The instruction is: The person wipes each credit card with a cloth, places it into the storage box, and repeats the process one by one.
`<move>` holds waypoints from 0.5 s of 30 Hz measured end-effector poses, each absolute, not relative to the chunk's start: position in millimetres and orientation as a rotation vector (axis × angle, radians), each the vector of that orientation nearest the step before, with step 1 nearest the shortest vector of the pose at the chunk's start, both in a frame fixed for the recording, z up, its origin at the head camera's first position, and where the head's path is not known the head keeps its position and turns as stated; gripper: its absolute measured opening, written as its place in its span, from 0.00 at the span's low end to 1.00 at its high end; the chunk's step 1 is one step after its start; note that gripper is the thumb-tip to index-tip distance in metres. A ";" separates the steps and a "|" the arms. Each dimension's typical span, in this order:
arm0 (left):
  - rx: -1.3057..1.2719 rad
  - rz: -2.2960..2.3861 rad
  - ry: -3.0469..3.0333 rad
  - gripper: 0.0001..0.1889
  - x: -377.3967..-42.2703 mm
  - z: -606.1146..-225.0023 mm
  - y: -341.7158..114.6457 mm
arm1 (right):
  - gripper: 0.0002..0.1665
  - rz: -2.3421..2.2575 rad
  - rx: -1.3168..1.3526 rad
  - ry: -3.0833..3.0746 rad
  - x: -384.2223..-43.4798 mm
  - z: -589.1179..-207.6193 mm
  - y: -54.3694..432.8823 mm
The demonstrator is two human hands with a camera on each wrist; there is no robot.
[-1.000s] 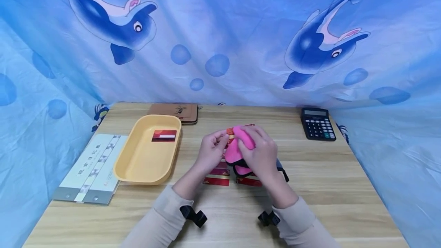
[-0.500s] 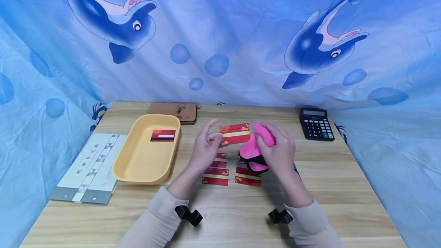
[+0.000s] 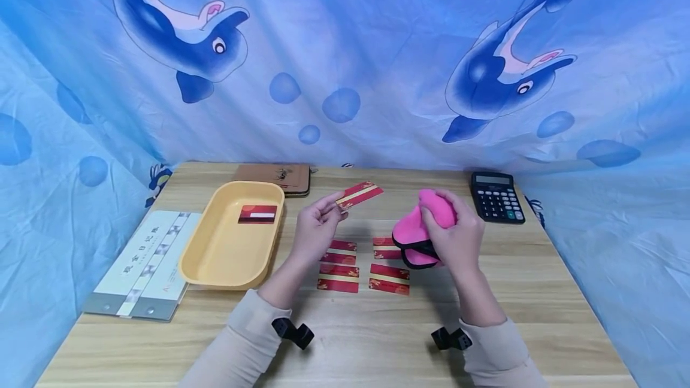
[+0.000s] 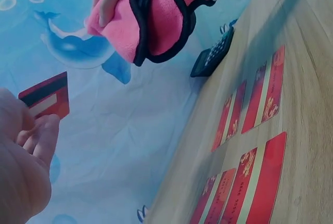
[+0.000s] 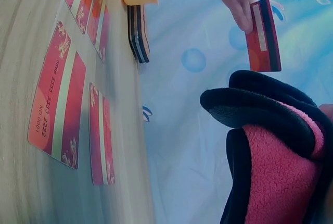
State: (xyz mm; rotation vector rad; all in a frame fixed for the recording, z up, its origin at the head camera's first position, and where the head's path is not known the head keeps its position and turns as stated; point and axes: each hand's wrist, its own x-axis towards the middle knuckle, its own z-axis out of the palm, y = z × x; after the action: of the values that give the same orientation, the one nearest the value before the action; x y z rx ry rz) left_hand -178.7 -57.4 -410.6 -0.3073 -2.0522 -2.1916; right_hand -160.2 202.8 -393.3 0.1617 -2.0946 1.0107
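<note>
My left hand (image 3: 316, 226) pinches a red card with a pale gold stripe (image 3: 360, 194) at its near corner, raised above the table. In the left wrist view the card's other face (image 4: 49, 96) shows a dark band and a white strip. To the right, my right hand (image 3: 458, 232) grips a bunched pink cloth with black edging (image 3: 411, 229), apart from the card. The right wrist view shows the cloth's folds (image 5: 278, 182) close up. Below the hands, several similar red cards (image 3: 338, 278) lie in two columns on the table; the left fingers and cloth partly cover the upper ones.
At the left, a yellow tray (image 3: 215, 274) has one red card (image 3: 257, 214) in it. A pale ledger folder (image 3: 142, 262) lies beside the tray, and a brown zip wallet (image 3: 269, 175) behind it. A black calculator (image 3: 497, 197) sits at the back right.
My hands have drawn apart: the cloth has come off the held card and moved right. The left hand keeps the card, now tilted and higher. Cards on the table are more exposed.
</note>
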 end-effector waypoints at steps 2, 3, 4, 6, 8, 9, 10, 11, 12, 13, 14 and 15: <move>-0.272 -2.208 -2.046 0.14 -180.9 -412.6 -56.7 | 0.23 1.019 0.166 -2.092 -159.8 -393.6 202.5; -0.249 -2.217 -2.049 0.13 -181.7 -413.2 -56.4 | 0.23 1.021 0.171 -2.092 -159.5 -393.9 202.1; -0.214 -2.236 -2.048 0.12 -182.4 -413.7 -56.0 | 0.23 1.023 0.179 -2.090 -159.1 -394.2 201.6; -0.137 -2.264 -2.053 0.13 -183.2 -414.6 -55.3 | 0.22 1.027 0.207 -2.087 -158.3 -394.5 200.5; -0.053 -2.292 -2.054 0.13 -183.2 -415.1 -54.2 | 0.22 1.025 0.240 -2.080 -157.5 -394.6 198.3; -0.021 -2.320 -2.038 0.13 -183.1 -415.0 -53.2 | 0.22 1.025 0.260 -2.073 -157.3 -394.5 196.9; 0.005 -2.341 -2.026 0.13 -183.0 -415.0 -51.9 | 0.21 1.026 0.280 -2.070 -157.1 -394.0 195.2; 0.019 -2.368 -2.007 0.13 -182.8 -415.1 -50.4 | 0.21 1.024 0.296 -2.064 -156.9 -393.6 193.3; 0.028 -2.394 -1.985 0.13 -182.5 -415.2 -48.7 | 0.21 1.024 0.312 -2.055 -156.8 -393.2 190.8; 0.026 -2.426 -1.958 0.14 -182.2 -415.4 -46.6 | 0.21 1.020 0.327 -2.054 -156.7 -392.8 188.1; 0.023 -2.457 -1.935 0.14 -181.7 -415.7 -44.2 | 0.21 1.016 0.344 -2.053 -156.8 -392.8 185.2; 0.011 -2.483 -1.914 0.15 -180.7 -415.6 -41.8 | 0.21 1.015 0.365 -2.059 -156.5 -392.4 182.1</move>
State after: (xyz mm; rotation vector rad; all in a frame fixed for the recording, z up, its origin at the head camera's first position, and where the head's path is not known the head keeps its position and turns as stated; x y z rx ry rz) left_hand -180.7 -41.8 -415.6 0.0107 -1.9140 -2.4826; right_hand -156.5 182.1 -392.4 0.3653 -2.0594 1.0151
